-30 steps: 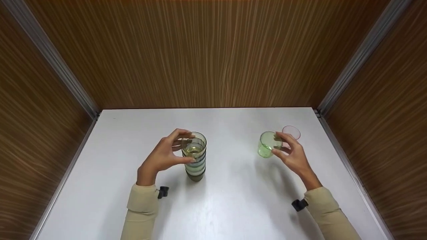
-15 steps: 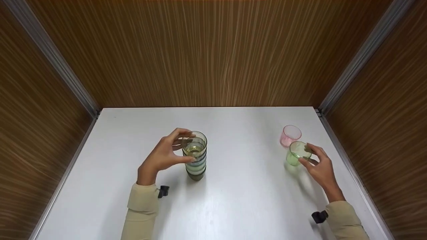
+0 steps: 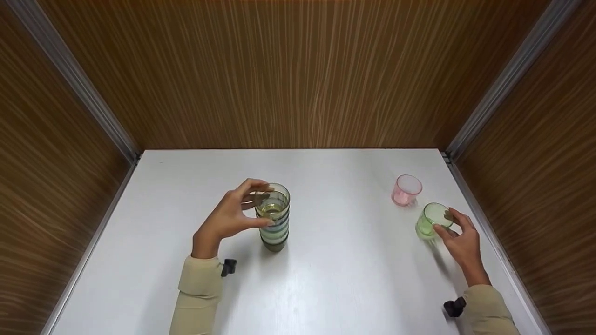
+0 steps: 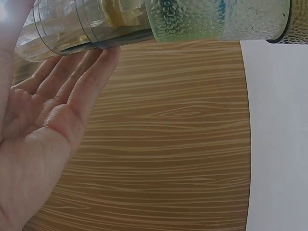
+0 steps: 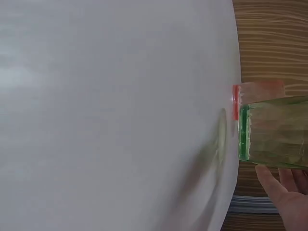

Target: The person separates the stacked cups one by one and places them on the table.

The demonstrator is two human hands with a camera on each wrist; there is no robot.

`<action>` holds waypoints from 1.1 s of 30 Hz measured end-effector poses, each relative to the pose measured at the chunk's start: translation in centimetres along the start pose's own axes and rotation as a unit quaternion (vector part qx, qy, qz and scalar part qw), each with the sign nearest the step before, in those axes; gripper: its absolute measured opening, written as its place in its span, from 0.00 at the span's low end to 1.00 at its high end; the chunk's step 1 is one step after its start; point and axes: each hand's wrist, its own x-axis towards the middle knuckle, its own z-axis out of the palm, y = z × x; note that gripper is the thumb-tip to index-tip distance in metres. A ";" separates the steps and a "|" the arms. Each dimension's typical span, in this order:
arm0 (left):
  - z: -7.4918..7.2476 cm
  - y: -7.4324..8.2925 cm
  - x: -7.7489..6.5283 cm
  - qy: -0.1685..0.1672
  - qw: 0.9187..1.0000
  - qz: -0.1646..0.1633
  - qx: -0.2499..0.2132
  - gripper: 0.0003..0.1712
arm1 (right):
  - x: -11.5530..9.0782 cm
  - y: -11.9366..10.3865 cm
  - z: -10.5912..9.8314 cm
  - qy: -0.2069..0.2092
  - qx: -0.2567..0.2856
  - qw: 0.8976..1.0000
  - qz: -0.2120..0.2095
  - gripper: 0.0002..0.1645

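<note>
Left hand (image 3: 229, 215): thumb and fingers curled round the glass stack (image 3: 275, 231), up top
Glass stack: upright, well in from the tabletop's (image 3: 335, 260) left edge
Middle: loads of elbow room, stack to pink glass (image 3: 405, 191)
Pink glass: near the back right corner
Green glass (image 3: 429, 225): closer to the right edge
Right hand (image 3: 463, 243): pinching it, pretty near that edge

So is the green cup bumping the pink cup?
Apart. The head view shows a strip of white table between the green cup and the pink cup.
</note>
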 end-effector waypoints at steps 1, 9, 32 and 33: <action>0.0 0.0 0.0 0.000 1.000 0.000 0.000 0.46 | 0.1 0.4 0.0 0.002 0.001 1.000 0.004 0.40; 0.1 -0.1 0.0 0.004 1.000 0.004 0.005 0.46 | 0.2 1.7 -0.4 -0.012 -0.006 0.999 0.036 0.41; 0.6 -0.7 -0.4 0.013 0.999 0.026 -0.015 0.47 | -0.1 -4.8 0.9 0.125 0.018 0.981 -0.146 0.42; 0.6 -0.7 -0.4 0.014 0.999 0.028 -0.015 0.47 | -0.2 -5.9 1.2 0.124 0.027 0.979 -0.162 0.41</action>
